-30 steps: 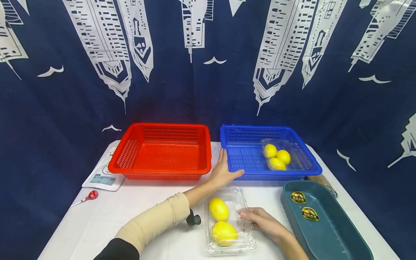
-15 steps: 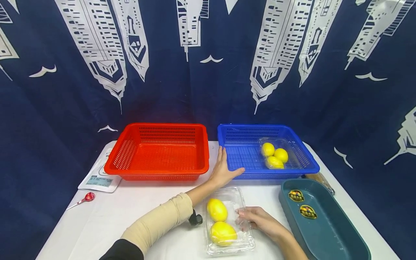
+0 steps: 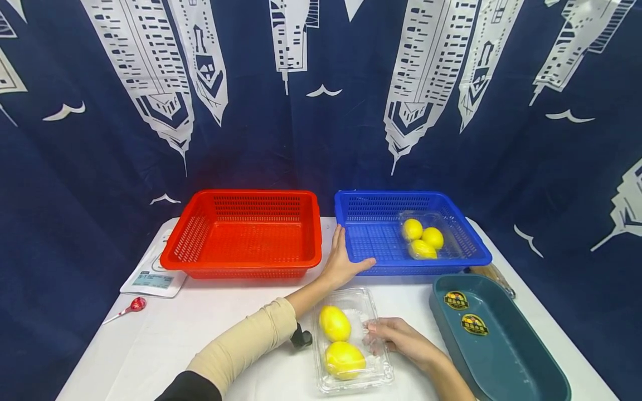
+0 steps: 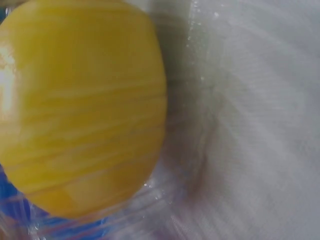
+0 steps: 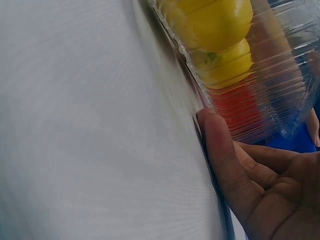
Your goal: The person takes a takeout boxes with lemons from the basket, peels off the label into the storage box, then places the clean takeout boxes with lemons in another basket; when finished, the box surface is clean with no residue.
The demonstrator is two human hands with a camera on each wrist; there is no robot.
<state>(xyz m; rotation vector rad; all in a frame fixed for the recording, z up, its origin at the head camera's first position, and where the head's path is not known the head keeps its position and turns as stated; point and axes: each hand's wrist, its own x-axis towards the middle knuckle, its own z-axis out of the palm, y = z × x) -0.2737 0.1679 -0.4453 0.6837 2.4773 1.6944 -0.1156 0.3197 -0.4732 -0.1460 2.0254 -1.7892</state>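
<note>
Clear plastic, ribbed and glossy, forms the clamshell box that lies on the white table near its front edge, just before the blue basket. Two yellow lemons sit in its left half, one behind the other. The right hand rests against the box's right side, its fingers loosely bent and laid on the plastic there; in the right wrist view a fingertip presses the box's lower edge where it meets the table, with the lemons on the far side of the wall from the fingers, not touching them. Whether the hand truly clasps the box cannot be told. The left hand lies beyond the box with straight fingers, flat against the blue basket's near left corner, thumb along the front rim. The left wrist view shows one lemon close up through the plastic. A second box of lemons stands inside the blue basket, a red basket beside it on the left, and a dark green tray at the right.
</note>
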